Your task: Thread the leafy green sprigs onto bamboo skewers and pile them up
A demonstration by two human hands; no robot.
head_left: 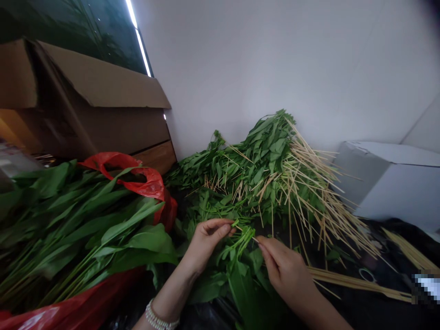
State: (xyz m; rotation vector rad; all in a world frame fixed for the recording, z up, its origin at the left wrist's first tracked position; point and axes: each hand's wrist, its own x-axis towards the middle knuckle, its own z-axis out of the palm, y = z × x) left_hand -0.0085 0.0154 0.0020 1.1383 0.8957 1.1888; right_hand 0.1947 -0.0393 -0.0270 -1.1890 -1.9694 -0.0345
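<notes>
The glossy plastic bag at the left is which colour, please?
The glossy plastic bag is red, seen best in the head view.

Right fingers (271, 250) hide one end of the stick (255, 239).

Stems (244, 237): bright green, slim, bunched side by side on stick, low centre of view. Leaves (240, 279) broad, green, hang below. Stick (255, 239): thin, pale, slopes slightly down rightward, mostly hidden.
</notes>
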